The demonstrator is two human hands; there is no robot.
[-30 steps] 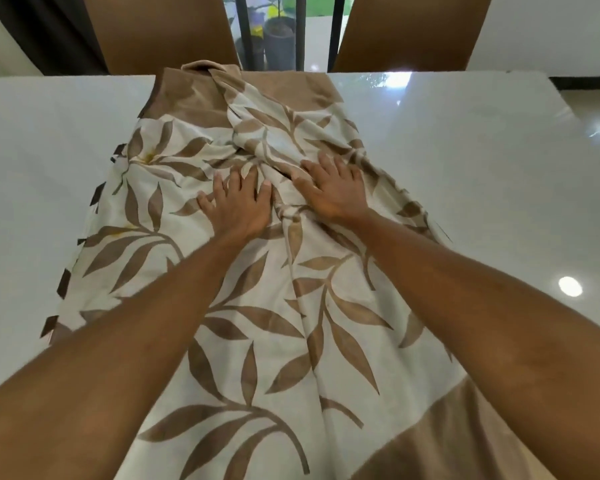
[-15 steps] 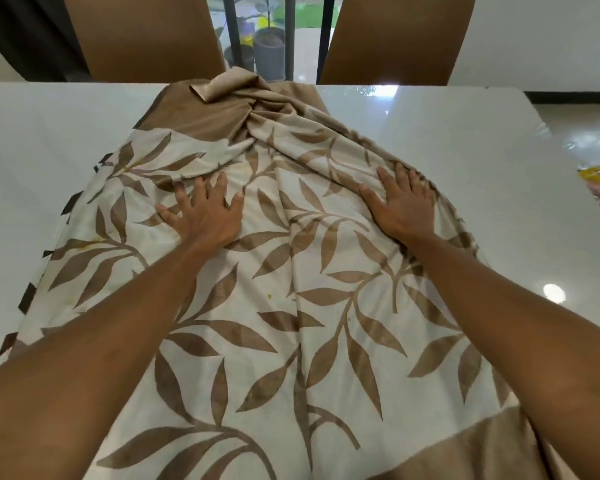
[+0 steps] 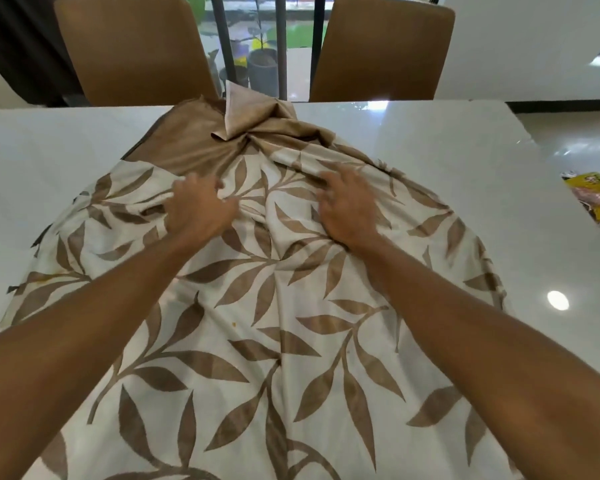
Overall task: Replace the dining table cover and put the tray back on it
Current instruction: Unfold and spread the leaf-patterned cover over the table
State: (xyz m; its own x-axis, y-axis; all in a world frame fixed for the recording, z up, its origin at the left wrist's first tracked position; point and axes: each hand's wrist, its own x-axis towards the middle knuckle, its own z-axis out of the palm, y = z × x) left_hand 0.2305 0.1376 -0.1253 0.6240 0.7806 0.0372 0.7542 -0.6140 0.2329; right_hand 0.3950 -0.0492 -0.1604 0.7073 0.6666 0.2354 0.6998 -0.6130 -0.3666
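Note:
A cream table cover (image 3: 264, 341) with brown leaf print and a tan border lies partly spread on the white glossy table (image 3: 437, 157). Its far end is bunched into a raised tan fold (image 3: 246, 112) at the table's back edge. My left hand (image 3: 201, 213) rests on the cover left of centre, fingers curled into a gathered crease. My right hand (image 3: 349, 211) lies right of centre, fingers bent over a ridge of cloth. No tray is in view.
Two brown chairs (image 3: 136, 50) (image 3: 381, 46) stand behind the far edge, with a window rail and potted plants (image 3: 262, 64) between them. A yellow packet (image 3: 593, 199) lies at the table's right edge. Bare tabletop shows on both sides of the cover.
My hands went from lying flat and spread apart to closer together and further forward, with fingers curling into the cloth. The cover has spread wider, and its far end has bunched up higher.

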